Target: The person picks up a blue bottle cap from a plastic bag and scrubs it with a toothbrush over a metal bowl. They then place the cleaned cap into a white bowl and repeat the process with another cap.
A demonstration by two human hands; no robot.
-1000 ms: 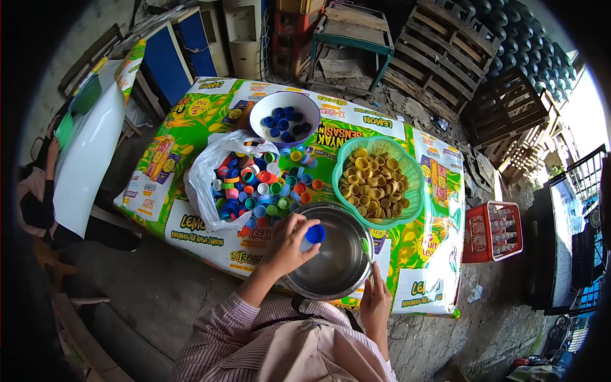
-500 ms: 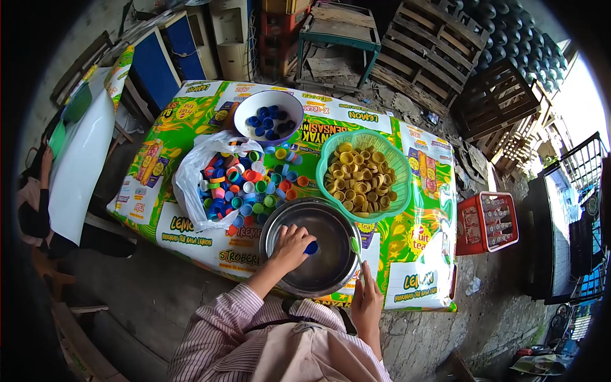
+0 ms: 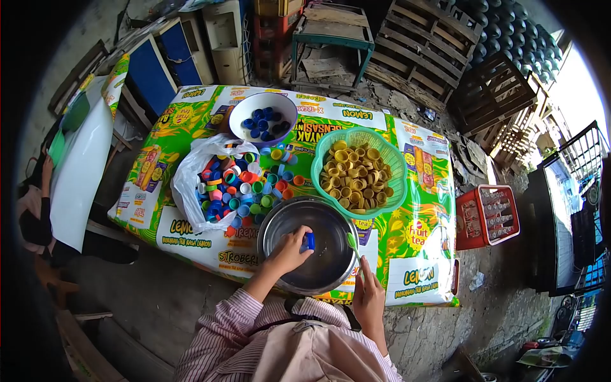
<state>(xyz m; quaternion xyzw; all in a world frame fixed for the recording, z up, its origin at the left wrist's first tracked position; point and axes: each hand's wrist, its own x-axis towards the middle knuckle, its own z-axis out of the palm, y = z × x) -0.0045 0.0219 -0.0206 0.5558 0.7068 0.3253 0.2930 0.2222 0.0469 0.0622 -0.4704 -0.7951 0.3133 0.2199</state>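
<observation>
Centre frame: your left fingers clamp the blue cap over the metal bowl; right fingers closed on the green tool. Upper centre, white bowl: blue caps. Plastic bag: mixed colours. Green basket: yellowish caps. Your held cap: deep blue, short, round-sided.

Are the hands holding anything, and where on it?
The left hand grips a blue bottle cap by its side; the right, a green-headed tool by its handle.
</observation>
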